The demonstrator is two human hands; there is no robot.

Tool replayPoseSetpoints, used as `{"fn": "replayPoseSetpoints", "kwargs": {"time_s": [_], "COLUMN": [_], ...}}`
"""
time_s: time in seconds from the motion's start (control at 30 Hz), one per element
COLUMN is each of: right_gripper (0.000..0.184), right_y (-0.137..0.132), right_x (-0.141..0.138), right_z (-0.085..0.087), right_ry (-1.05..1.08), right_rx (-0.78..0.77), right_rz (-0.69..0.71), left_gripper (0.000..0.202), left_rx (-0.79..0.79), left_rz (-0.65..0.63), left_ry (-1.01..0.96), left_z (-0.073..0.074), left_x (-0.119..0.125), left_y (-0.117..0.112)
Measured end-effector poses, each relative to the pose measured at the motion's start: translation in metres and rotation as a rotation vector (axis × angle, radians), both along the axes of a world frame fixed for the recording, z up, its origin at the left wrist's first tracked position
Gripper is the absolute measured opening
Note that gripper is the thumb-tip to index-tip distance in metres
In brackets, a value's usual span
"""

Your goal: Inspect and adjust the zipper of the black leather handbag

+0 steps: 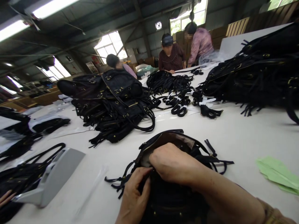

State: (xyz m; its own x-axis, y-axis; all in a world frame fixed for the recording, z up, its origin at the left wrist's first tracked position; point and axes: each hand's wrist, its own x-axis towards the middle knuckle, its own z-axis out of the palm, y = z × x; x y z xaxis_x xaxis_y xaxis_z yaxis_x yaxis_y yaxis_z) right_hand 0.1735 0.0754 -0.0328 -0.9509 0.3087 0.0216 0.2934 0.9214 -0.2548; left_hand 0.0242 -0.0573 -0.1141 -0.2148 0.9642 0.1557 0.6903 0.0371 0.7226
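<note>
A black handbag (177, 200) with a brown lining (173, 138) and a zip along its mouth stands open in front of me. My left hand (136, 194) pinches the near left edge of the mouth between thumb and fingers. Right beside it, my right hand (173, 161) is closed and reaches into the opening from the right. Its fingertips are out of sight, so what they grip does not show. Black tassels and straps (220, 161) hang out at both sides of the bag.
A pile of black handbags (123, 99) lies ahead left, another (257, 68) at the right. Bundled straps (179, 101) lie between. Green paper (277, 174) is at right, a grey holder (58, 174) at left beside another person's fingers (6, 197). Several people work across the white table (245, 130).
</note>
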Motion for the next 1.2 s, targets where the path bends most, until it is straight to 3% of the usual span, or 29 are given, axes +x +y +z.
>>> {"fn": "replayPoseSetpoints", "kwargs": {"time_s": [0.17, 0.33, 0.77, 0.83, 0.93, 1.07, 1.2], "right_gripper": [0.013, 0.011, 0.014, 0.013, 0.016, 0.018, 0.019], "right_y": [0.0, 0.0, 0.022, 0.023, 0.022, 0.015, 0.01], "right_x": [-0.002, -0.001, 0.048, 0.052, 0.049, 0.028, 0.005], "right_z": [-0.006, -0.005, 0.024, 0.026, 0.027, 0.024, 0.015], "right_ry": [0.031, 0.026, 0.098, 0.171, 0.34, 0.582, 0.744], "right_rx": [0.002, -0.011, 0.042, 0.001, -0.094, -0.219, -0.321], "right_rz": [0.027, 0.051, -0.197, -0.164, -0.06, 0.04, 0.068], "left_gripper": [0.03, 0.023, 0.014, 0.015, 0.013, 0.008, 0.006], "left_rx": [-0.089, -0.062, 0.223, 0.259, 0.284, 0.345, 0.381], "left_rz": [0.064, 0.117, 0.259, 0.298, 0.238, 0.125, 0.117], "left_ry": [0.012, -0.055, 0.108, 0.125, 0.167, 0.253, 0.32], "left_z": [-0.006, -0.012, 0.061, 0.067, 0.074, 0.086, 0.095], "left_x": [0.001, 0.003, 0.005, 0.006, 0.006, 0.004, 0.001], "left_y": [-0.004, -0.001, 0.0, 0.001, 0.004, 0.011, 0.022]}}
